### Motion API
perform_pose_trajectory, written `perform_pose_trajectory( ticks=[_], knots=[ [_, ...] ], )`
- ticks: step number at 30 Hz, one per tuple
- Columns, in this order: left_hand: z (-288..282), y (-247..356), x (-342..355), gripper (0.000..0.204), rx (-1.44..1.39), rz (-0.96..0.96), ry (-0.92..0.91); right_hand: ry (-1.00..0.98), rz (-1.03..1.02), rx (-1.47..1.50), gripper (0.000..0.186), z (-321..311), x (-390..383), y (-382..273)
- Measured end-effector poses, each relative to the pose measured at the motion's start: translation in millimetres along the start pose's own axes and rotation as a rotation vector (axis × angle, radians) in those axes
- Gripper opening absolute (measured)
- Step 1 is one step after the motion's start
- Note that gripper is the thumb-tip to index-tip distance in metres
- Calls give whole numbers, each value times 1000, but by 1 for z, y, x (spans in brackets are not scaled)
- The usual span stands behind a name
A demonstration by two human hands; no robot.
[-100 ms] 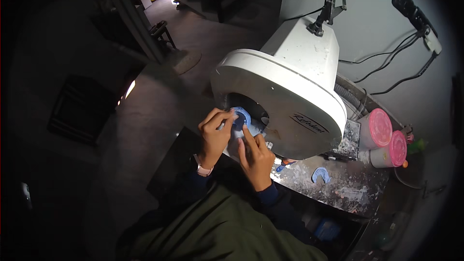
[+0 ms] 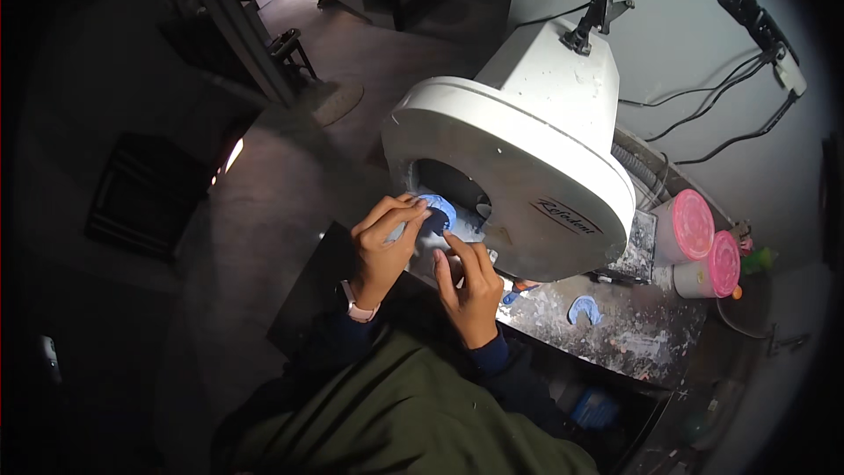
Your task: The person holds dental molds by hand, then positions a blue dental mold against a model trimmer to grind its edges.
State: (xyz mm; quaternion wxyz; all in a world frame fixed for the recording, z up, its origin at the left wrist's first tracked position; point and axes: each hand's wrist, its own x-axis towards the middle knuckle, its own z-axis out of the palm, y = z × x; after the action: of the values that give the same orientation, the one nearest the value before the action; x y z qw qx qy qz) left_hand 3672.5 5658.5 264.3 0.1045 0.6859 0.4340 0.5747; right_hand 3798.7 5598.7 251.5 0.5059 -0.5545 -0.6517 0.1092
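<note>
My left hand point(image 2: 385, 242) grips a blue horseshoe-shaped dental cast point(image 2: 440, 207), pinched at its left side in front of the round opening of a white machine point(image 2: 510, 132). My right hand point(image 2: 469, 295) is just below, its index fingertip at the lower edge of the cast and its thumb held apart from the index. A second blue horseshoe cast point(image 2: 585, 307) lies on the powder-stained counter point(image 2: 646, 339) to the right of my hands.
Two white tubs with pink lids point(image 2: 693, 222) stand at the right, beside a corrugated hose. Black cables run to a socket strip point(image 2: 789, 70) on the wall. A dark chair point(image 2: 132, 202), a post point(image 2: 229, 22) and stairs lie in dimmer space to the left and behind.
My left hand has shifted slightly left. My right thumb and fingers have shifted a little, with the index still at the cast. The machine appears slightly higher in the view.
</note>
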Motion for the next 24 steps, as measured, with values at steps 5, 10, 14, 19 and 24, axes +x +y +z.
perform_pose_trajectory(
  ticks=[5,10,14,19,24],
  knots=[
    [-10,-12,0,18,-25,69,-62,47,178,251,28,22,9,8],
    [-4,-26,-4,25,-119,118,-51,-87,279,306,27,24,18,20],
    [4,-41,-6,28,-438,-464,-161,-34,326,440,25,32,23,25],
    [15,-67,-6,19,-409,-516,-200,-45,230,155,26,37,35,30],
    [33,-65,9,15,-137,-457,-141,-66,90,-149,30,34,44,31]
  ],
)
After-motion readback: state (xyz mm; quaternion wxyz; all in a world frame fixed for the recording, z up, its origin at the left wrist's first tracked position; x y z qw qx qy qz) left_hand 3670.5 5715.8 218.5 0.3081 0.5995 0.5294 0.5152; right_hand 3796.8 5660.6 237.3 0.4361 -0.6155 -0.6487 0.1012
